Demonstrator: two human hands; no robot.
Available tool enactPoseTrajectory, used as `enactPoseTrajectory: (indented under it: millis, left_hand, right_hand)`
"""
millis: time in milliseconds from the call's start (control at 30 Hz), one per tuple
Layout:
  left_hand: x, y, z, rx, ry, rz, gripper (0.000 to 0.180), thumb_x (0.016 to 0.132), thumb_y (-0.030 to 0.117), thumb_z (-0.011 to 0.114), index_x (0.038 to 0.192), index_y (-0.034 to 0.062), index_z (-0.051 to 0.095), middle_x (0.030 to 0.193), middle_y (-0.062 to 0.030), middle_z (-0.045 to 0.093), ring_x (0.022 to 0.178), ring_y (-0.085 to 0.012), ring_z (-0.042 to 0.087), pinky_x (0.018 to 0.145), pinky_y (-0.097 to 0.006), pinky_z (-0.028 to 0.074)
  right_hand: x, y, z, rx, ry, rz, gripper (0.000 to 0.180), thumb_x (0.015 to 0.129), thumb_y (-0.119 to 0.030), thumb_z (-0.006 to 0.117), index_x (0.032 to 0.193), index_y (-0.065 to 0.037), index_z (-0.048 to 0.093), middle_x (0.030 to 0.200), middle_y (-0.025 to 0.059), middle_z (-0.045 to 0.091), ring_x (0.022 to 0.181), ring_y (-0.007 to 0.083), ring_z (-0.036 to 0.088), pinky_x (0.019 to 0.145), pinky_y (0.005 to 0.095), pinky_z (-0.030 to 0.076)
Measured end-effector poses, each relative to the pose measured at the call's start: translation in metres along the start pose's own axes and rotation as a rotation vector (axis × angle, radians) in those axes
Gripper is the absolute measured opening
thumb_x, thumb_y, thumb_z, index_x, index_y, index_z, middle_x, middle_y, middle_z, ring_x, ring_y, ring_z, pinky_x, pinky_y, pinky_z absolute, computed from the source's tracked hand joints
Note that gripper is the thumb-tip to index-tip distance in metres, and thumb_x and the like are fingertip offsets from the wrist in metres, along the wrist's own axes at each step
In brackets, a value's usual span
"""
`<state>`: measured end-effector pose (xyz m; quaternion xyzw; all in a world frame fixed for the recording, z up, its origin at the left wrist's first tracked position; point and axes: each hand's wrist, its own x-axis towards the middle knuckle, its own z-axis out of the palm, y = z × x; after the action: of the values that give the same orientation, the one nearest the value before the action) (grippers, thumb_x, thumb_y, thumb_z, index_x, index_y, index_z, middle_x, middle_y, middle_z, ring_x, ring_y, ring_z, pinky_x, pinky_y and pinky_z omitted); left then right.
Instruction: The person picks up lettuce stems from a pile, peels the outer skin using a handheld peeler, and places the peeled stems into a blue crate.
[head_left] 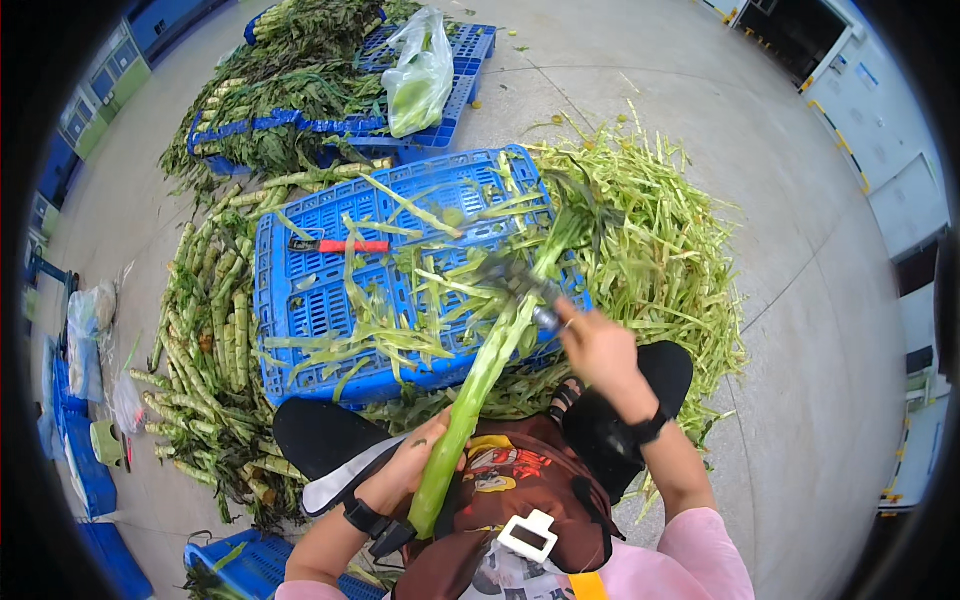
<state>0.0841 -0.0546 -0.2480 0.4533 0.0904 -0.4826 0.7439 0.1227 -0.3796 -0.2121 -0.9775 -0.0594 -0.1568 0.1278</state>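
My left hand (pixel 420 455) is wrapped round the lower part of a long green celtuce stalk (pixel 478 385), which slants up and away to the right. The stalk's lower part is smooth and bright green; leaves (pixel 588 205) remain at its far tip. My right hand (pixel 603 358) is closed on the handle of a dark peeler (pixel 515 277), blurred by motion, whose head lies against the stalk's upper part. Under the stalk is an upturned blue plastic crate (pixel 320 315), strewn with peel strips (pixel 395 335). A red-handled tool (pixel 345 246) rests on it.
Heaped peelings (pixel 660 270) lie right of the crate. Unpeeled stalks (pixel 205 330) are piled left. Beyond, leafy bundles (pixel 280 110) and a clear plastic bag (pixel 418 85) sit on a blue pallet (pixel 470 55). Another blue crate (pixel 255 565) stands near at lower left.
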Motion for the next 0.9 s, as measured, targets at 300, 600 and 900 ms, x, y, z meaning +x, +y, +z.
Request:
enactPoseTrajectory:
  millis: [300, 600, 900]
  left_hand:
    - [0.006, 0.001, 0.002, -0.06, 0.043, -0.041, 0.041, 0.1, 0.038, 0.042, 0.125, 0.0057, 0.05, 0.096, -0.0109, 0.063, 0.071, -0.0228, 0.061, 0.064, -0.034, 0.052]
    - [0.016, -0.003, -0.017, 0.034, -0.161, -0.04, 0.055, 0.095, 0.041, 0.051, 0.137, 0.0052, 0.046, 0.105, -0.0098, 0.061, 0.078, -0.0198, 0.063, 0.073, -0.032, 0.052]
    - [0.019, -0.011, -0.02, -0.078, -0.171, -0.132, 0.048, 0.101, 0.038, 0.038, 0.132, 0.0018, 0.048, 0.102, -0.0096, 0.062, 0.078, -0.0201, 0.062, 0.071, -0.032, 0.051]
  right_hand:
    - [-0.015, -0.022, 0.014, -0.092, 0.012, -0.17, 0.044, 0.077, -0.018, 0.067, 0.121, -0.022, 0.064, 0.065, 0.0037, 0.05, 0.051, 0.0212, 0.054, 0.044, 0.0358, 0.044]
    - [0.006, 0.042, 0.016, 0.516, -0.117, 0.54, 0.045, 0.082, -0.029, 0.069, 0.125, -0.016, 0.062, 0.084, 0.0108, 0.066, 0.071, 0.0323, 0.065, 0.064, 0.0446, 0.052]
    - [-0.048, -0.087, -0.008, 0.024, -0.124, -0.264, 0.046, 0.077, -0.02, 0.069, 0.122, -0.014, 0.063, 0.07, 0.0049, 0.051, 0.054, 0.0214, 0.056, 0.049, 0.0353, 0.046]
